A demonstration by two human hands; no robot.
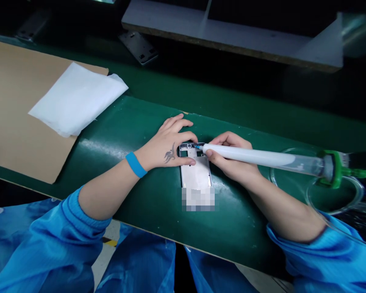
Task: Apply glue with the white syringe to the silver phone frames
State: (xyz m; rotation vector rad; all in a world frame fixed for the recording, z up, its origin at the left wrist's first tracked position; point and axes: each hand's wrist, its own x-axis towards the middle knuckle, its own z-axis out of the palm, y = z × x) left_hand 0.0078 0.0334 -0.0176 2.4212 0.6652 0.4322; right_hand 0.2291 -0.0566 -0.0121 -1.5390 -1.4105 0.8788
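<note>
A phone frame (196, 171) lies flat on the green work surface, its silvery inner side up and its lower end hidden by pixelation. My left hand (170, 140) grips its upper left part, thumb resting on the plate and index finger at the top edge; the other fingers spread over the surface. In my right hand (232, 152) is a dispensing syringe (256, 156) filled with white material, held near its tip like a pen. The blue-ended tip is at the frame's upper edge; whether it touches cannot be made out.
A clear coiled tube (335, 212) runs from the syringe's green cap (331, 169) at right. On the left, white paper (79, 99) overlies brown cardboard (21, 110). Another phone frame (138, 48) lies at the back, beside a raised shelf (232, 38).
</note>
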